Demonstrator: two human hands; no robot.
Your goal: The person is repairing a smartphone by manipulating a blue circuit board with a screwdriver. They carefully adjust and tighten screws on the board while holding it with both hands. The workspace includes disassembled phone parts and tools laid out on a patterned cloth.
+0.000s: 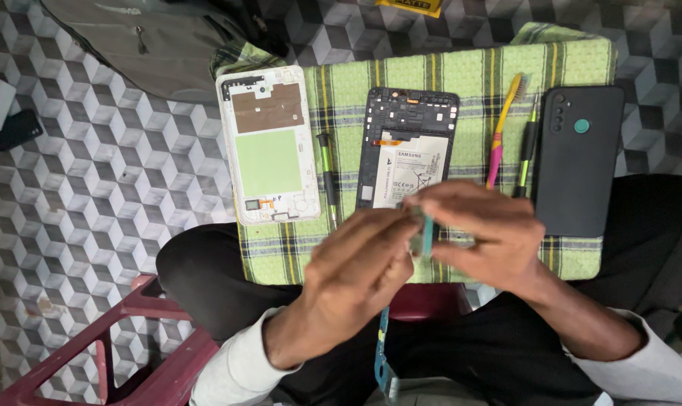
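Teal strip (426, 237), small and blurred, sits pinched between the two hands above the near edge of the green checked cloth (461, 71); its exact kind cannot be made out, since the fingers cover most of it. Left hand (356, 274) has fingers curled, tips closed on the strip's left side. Right hand (480, 233) meets it from the right, thumb and fingers pressed onto the same piece; both hands are motion-blurred. Opened phone (407, 146), black frame with its white battery exposed, lies on the cloth just behind the hands, its lower end hidden by them. White phone back (268, 143) with a pale green panel lies to the left, overhanging the cloth's edge. Screwdriver (327, 177) with a green-and-black handle lies between the two; its tip is lost behind the left hand. Toothbrush (504, 124), yellow and pink, and a second thin tool (527, 146) lie to the right, lower ends hidden by the right hand. Black phone (579, 158) lies face down at the far right. A blue lanyard (384, 353) hangs below the hands, cut off at the frame bottom.
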